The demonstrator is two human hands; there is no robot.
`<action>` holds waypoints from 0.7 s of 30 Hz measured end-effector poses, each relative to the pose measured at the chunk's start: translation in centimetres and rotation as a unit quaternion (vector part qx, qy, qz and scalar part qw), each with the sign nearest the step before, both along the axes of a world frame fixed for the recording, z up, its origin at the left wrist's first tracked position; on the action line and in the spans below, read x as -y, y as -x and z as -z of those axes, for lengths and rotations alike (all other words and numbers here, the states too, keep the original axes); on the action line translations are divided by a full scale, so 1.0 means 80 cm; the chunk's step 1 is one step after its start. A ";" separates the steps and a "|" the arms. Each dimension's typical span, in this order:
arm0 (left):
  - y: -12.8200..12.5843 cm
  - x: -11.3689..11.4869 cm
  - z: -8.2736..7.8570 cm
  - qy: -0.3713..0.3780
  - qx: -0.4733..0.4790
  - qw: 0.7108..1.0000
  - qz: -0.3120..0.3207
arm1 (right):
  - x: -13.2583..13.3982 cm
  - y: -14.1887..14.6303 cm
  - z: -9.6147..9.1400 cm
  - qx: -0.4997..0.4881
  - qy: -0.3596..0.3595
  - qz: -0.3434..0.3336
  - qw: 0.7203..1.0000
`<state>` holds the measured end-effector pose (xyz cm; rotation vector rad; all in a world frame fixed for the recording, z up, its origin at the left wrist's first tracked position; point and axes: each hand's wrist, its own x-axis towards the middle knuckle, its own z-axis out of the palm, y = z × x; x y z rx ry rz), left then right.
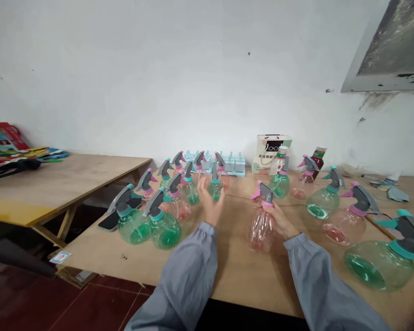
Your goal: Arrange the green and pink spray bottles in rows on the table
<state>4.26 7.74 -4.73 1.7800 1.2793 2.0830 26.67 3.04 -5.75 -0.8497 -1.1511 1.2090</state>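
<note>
My right hand (280, 221) grips a clear pink spray bottle (262, 232) just below its pink collar, its base at the tabletop. The grey trigger head with pink tip points left. My left hand (211, 202) is open, thumb and fingers apart and curved, in front of a green spray bottle (215, 189); I cannot tell whether it touches it. Left of that hand several pink and green spray bottles stand close together, with a green one (164, 230) nearest me. More line the right side, among them a pink bottle (345, 226) and a large green bottle (379, 266).
Pale blue moulds (235, 165) sit against the wall behind the bottles. A printed paper bag (265, 154) and two capped bottles stand at the back right. A phone (109, 221) lies at the left edge of the table (227, 266). Another wooden table (65, 184) is further left.
</note>
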 end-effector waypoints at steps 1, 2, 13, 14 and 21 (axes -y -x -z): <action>0.002 -0.015 -0.003 0.050 -0.011 0.999 -0.015 | 0.000 0.000 0.000 -0.016 0.001 -0.024 1.000; 0.003 -0.028 -0.003 0.106 -0.032 0.994 -0.018 | 0.000 0.002 -0.001 -0.035 0.002 -0.053 0.998; -0.002 -0.025 0.037 0.188 -0.164 0.968 0.027 | 0.007 0.010 -0.008 -0.089 -0.029 0.003 0.996; -0.002 -0.023 0.037 0.190 -0.169 0.967 0.030 | 0.007 0.009 -0.009 -0.079 -0.036 0.017 0.996; -0.004 -0.026 0.039 0.183 -0.178 0.966 0.036 | 0.008 0.011 -0.016 -0.049 -0.057 -0.003 0.997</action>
